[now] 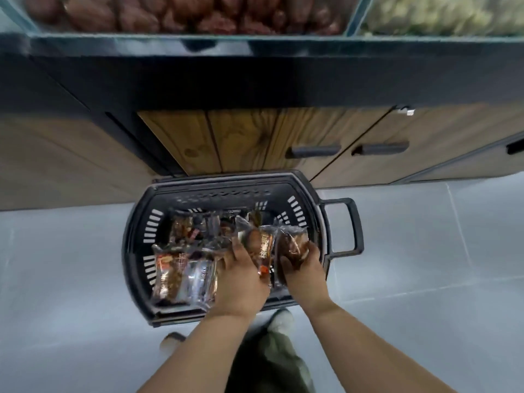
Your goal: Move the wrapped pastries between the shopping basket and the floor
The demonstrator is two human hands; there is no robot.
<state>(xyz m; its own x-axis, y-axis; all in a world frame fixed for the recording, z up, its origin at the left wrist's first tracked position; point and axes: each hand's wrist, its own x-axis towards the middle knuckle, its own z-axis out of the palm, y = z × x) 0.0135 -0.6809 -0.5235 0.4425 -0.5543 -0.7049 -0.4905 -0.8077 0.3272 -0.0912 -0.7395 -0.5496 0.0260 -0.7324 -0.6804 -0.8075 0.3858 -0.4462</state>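
While above slotted plastic basket (127,251), left hand (241,279), right hand (304,275) each grip glossy pastry (259,245).

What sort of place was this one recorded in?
Probably a grocery shop: a black shopping basket sits on a grey tiled floor with wrapped pastries in it, in front of a wood-fronted counter carrying glass-edged bins of bulk food.

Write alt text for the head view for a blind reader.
The left hand grips a wrapped pastry and the right hand a second pastry over a black shopping basket on the grey floor. More pastries lie in it.
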